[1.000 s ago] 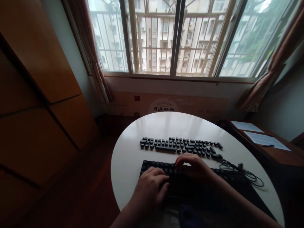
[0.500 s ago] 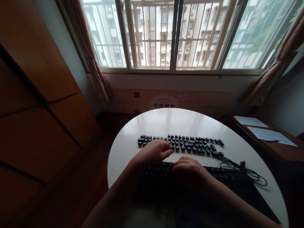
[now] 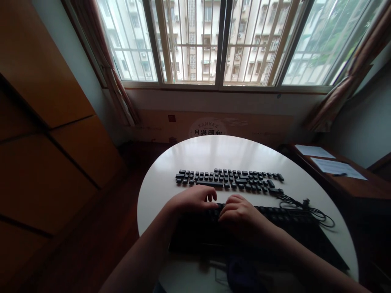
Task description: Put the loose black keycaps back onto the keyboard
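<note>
Near the table's middle, my left hand [image 3: 197, 198] is over the back edge of a black keyboard [image 3: 275, 212]. Its fingers curl loosely, with a gap between thumb and forefinger, and nothing shows in it. Close on its right, my right hand [image 3: 238, 211] rests on the keyboard with fingers bent and drawn together. Its fingertips are hidden, so whatever they hold cannot be made out. Behind both hands, loose black keycaps [image 3: 233, 179] lie in rows, a long space bar keycap [image 3: 210, 184] among them.
A coiled black cable [image 3: 317, 215] lies at the right on the white round table [image 3: 226, 150]. A dark purplish object [image 3: 241, 274] sits at the near edge. Papers [image 3: 337, 167] and a pen [image 3: 339, 175] lie on a brown side table; a barred window is ahead.
My left hand has come back from the loose keycaps to the keyboard, uncovering the long space bar keycap. My right hand stays on the keyboard. The whole view has shifted slightly.
</note>
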{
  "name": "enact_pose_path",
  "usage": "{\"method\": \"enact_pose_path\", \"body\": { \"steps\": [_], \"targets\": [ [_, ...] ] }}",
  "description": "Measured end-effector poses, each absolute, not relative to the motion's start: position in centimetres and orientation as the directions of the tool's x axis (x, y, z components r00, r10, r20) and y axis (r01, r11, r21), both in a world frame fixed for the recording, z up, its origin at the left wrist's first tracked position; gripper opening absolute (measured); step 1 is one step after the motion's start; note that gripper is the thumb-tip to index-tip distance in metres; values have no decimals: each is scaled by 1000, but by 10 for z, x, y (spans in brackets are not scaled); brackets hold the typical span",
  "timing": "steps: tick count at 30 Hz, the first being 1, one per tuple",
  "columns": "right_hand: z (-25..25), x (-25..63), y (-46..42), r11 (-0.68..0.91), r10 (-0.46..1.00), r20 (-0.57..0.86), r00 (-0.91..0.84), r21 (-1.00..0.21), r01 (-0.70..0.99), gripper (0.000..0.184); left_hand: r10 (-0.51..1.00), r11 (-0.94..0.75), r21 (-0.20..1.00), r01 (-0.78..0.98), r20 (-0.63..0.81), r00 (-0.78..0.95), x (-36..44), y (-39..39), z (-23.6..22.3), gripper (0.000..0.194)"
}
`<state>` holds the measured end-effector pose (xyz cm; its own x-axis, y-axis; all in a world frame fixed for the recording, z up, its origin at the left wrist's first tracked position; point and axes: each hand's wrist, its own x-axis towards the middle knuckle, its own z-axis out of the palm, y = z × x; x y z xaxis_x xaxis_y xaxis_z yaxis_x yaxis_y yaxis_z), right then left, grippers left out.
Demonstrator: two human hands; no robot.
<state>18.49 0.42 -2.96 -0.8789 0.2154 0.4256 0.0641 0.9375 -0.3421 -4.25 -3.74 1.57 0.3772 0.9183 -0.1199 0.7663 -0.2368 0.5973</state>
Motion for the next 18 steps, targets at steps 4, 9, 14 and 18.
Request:
{"method": "enact_pose_path", "body": {
  "steps": [4,9,14,18],
  "targets": [
    [-29,183,4,931,219,427,-877,-361,57,16,897,-277,572,772,-134,421,-42,-38,14,32],
    [-20,184,0,931,231,432,-872,-358,69,9,882,-299,565,769,-145,449,-44,-38,14,35],
    [-14,189,1,899,260,337,-905,-426,100,4,878,-294,542,788,-173,447,-43,-37,13,40],
    [-19,191,7,900,240,351,-905,-431,71,7,889,-279,518,808,-179,422,-40,-38,12,43]
  ]
}}
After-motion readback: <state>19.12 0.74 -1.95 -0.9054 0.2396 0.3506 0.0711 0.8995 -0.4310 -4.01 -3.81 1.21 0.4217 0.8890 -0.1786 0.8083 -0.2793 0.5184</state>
